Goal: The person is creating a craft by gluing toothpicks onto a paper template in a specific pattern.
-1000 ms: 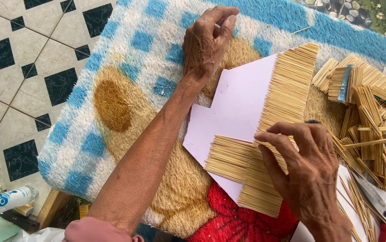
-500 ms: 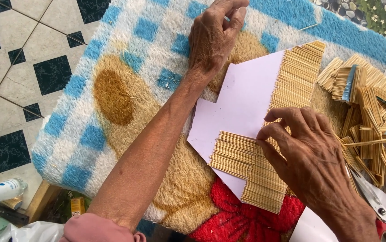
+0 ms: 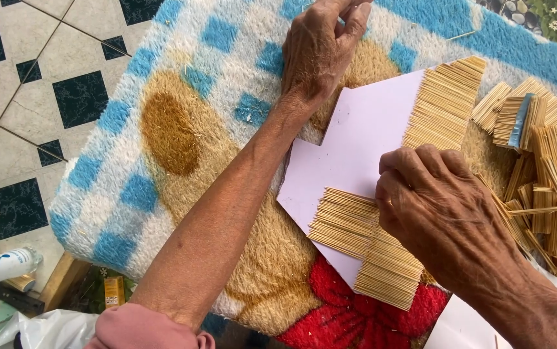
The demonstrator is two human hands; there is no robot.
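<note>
Left hand: our left hand (image 3: 320, 55) lies palm down at the far edge of the white card (image 3: 362, 139), fingers together and curled a little, clamped on nothing; it looks like it pins the card so it cannot slide.
Right hand: our right hand (image 3: 440, 207) rests fingertips down on the near row of thin sticks (image 3: 362, 242), fingers bunched; we cannot tell whether a stick is pinched between them.
Sticks: packed side by side along the card's near edge, with a second row (image 3: 443, 103) along its far right edge.
Loose pile: more stick bundles (image 3: 543, 155) lie heaped just right of the card, within easy reach.
Underneath: a fluffy blanket (image 3: 181, 136), blue checks and a red flower, cushions the work.
Floor: patterned tiles (image 3: 33, 77) at left.
</note>
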